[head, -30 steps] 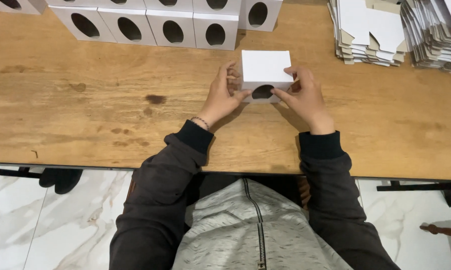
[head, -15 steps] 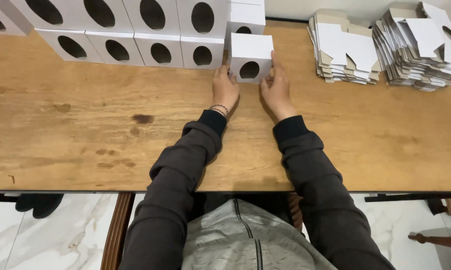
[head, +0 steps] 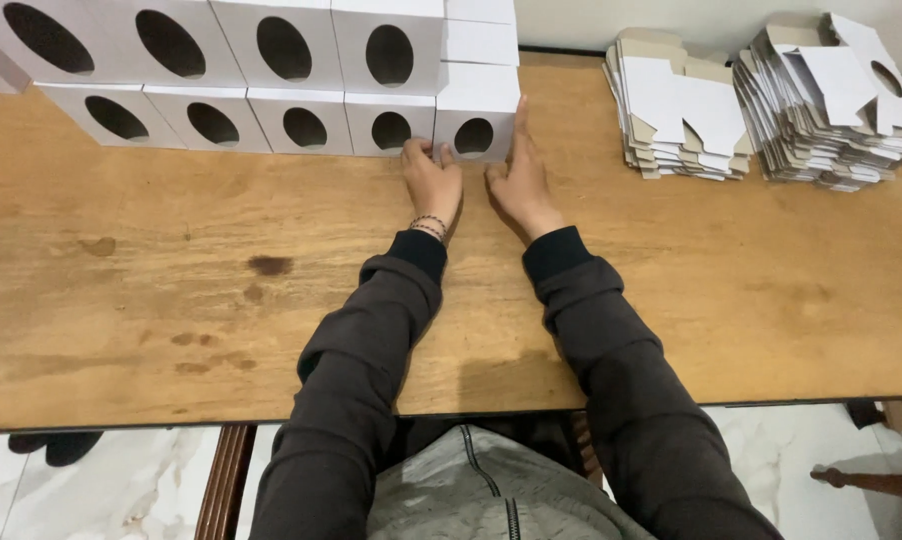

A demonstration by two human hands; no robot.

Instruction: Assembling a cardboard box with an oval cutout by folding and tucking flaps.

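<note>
A white cardboard box with an oval hole in its front [head: 476, 112] stands at the right end of the front row of like boxes on the wooden table [head: 671, 290]. My left hand [head: 433, 183] lies flat in front of it, fingertips at its lower left corner. My right hand [head: 520, 175] rests flat along its right side, fingers stretched up against the box wall. Neither hand grips anything.
Rows of assembled white boxes with oval holes [head: 221, 80] are stacked two high along the back left. Two piles of flat unfolded box blanks [head: 676, 110] [head: 836, 105] lie at the back right. Dark stains [head: 269, 265] mark the table.
The box went from my hands at mid-table to the end of the front row. My hands now lie flat against it instead of holding it.
</note>
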